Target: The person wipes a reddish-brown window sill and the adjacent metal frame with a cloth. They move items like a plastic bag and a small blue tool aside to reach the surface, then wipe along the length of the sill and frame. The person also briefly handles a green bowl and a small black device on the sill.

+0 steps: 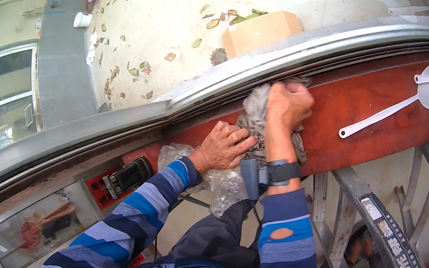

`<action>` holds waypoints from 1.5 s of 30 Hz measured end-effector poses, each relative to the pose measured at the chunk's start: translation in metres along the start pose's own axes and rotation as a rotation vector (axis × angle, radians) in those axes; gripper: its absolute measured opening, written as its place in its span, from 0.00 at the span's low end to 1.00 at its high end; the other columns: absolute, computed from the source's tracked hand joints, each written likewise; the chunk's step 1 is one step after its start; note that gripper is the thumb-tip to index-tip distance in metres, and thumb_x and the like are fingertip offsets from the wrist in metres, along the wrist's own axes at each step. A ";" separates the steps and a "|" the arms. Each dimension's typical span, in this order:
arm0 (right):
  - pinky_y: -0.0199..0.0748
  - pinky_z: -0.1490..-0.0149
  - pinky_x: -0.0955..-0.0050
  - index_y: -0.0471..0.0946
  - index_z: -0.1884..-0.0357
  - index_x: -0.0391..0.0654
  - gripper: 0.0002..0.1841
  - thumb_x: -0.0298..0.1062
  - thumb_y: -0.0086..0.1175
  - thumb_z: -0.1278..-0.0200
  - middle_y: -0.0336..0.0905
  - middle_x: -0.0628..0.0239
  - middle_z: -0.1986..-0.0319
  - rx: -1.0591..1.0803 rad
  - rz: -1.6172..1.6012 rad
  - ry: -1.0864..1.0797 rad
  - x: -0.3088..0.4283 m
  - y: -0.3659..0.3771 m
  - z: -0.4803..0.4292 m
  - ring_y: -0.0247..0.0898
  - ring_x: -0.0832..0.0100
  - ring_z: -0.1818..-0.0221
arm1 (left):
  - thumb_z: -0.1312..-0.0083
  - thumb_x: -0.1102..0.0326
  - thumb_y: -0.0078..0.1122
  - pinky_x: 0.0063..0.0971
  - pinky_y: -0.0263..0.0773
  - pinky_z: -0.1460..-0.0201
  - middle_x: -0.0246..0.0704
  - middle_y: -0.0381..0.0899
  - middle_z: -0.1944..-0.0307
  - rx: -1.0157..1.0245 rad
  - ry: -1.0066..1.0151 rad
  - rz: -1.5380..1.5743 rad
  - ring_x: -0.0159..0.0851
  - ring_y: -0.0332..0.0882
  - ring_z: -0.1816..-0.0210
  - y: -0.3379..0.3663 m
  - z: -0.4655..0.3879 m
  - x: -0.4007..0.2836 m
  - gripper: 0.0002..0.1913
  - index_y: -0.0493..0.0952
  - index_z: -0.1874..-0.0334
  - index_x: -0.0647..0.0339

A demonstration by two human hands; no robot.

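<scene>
A crumpled grey cloth [257, 106] lies on the red-brown wooden sill [330, 111], against the window's sliding track [220, 102]. My right hand [290, 102] is closed in a fist on the upper part of this cloth, right beside the track. Curled fingers of my left hand [226, 147] hold the cloth's lower left side. Under and around that hand is a crumpled clear plastic bag [224, 187], partly hanging over the sill's front edge. A dark strap with a grey device [252, 177] is around my right wrist.
White fly swatters [381, 115] lie on the sill to the right. A metal ladder [369, 208] leans below them. At lower left are a black object on a red tray [125, 178] and a glass panel [35, 223]. Outside stands a cardboard box [262, 32] among fallen leaves.
</scene>
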State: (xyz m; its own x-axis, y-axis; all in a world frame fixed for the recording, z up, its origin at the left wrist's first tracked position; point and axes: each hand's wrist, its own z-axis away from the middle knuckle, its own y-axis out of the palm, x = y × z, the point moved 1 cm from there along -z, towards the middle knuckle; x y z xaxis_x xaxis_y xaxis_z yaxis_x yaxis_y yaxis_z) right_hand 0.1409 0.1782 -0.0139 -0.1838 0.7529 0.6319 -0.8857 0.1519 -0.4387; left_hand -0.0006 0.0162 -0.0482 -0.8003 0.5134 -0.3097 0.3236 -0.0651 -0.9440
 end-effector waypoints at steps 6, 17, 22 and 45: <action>0.84 0.46 0.51 0.91 0.65 0.45 0.11 0.39 0.66 0.46 0.90 0.41 0.61 0.045 0.135 0.040 0.002 0.017 0.035 0.88 0.40 0.53 | 0.43 0.56 0.67 0.40 0.71 0.45 0.33 0.79 0.49 -0.057 0.050 0.009 0.42 0.76 0.48 -0.008 -0.002 -0.001 0.24 0.84 0.45 0.55; 0.85 0.46 0.50 0.90 0.64 0.42 0.11 0.37 0.64 0.43 0.89 0.41 0.63 0.194 0.143 -0.197 -0.029 0.020 0.020 0.89 0.42 0.56 | 0.37 0.69 0.67 0.39 0.74 0.49 0.39 0.82 0.50 -0.030 -0.247 0.195 0.46 0.82 0.50 -0.057 -0.017 -0.032 0.17 0.82 0.45 0.61; 0.84 0.53 0.63 0.89 0.62 0.36 0.13 0.37 0.70 0.41 0.91 0.50 0.66 0.108 -0.171 -0.234 -0.053 0.007 -0.016 0.89 0.61 0.63 | 0.34 0.69 0.67 0.41 0.73 0.47 0.42 0.83 0.50 -0.126 -0.462 0.267 0.50 0.81 0.49 -0.072 -0.009 -0.038 0.14 0.81 0.47 0.63; 0.83 0.49 0.51 0.91 0.56 0.43 0.14 0.37 0.65 0.42 0.90 0.45 0.63 0.117 0.334 -0.696 -0.051 0.031 0.047 0.89 0.44 0.58 | 0.41 0.63 0.70 0.50 0.71 0.37 0.40 0.76 0.45 -0.267 -0.693 -0.088 0.52 0.76 0.43 -0.023 0.135 -0.058 0.23 0.79 0.43 0.59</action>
State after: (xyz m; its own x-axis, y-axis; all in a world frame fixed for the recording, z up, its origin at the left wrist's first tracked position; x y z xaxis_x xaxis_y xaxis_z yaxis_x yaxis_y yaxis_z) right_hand 0.1028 0.1142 -0.0290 -0.6392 0.1659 0.7510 -0.7688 -0.1099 -0.6300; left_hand -0.0297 -0.1277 -0.0233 -0.9351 -0.1552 -0.3185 0.2846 0.2065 -0.9362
